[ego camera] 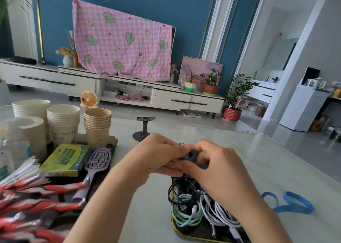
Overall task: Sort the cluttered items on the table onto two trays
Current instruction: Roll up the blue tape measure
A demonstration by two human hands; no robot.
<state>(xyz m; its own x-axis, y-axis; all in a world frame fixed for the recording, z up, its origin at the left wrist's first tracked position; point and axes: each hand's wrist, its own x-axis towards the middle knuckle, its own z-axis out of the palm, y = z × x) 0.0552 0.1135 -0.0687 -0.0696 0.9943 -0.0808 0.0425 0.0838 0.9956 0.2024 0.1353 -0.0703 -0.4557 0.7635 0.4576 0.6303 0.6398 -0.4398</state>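
Note:
My left hand (156, 156) and my right hand (219, 167) meet above the far end of the right tray (186, 235). Together they pinch a dark blue coiled cable (191, 155), of which only a small loop shows between the fingers. The right tray, black with a gold rim, holds a black cable (177, 189), a mint cable (184, 211) and white cables (219, 215). The left tray (115, 141) carries stacked paper cups (63, 121), a green box (64, 159), a lilac hairbrush (97, 161) and red-and-white packets (33, 204).
Blue wristbands (289, 204) lie on the table right of the right tray. A black metal stand (144, 127) is upright beyond my hands. A clear bottle (13, 146) stands at the far left. The table edge runs diagonally at the right.

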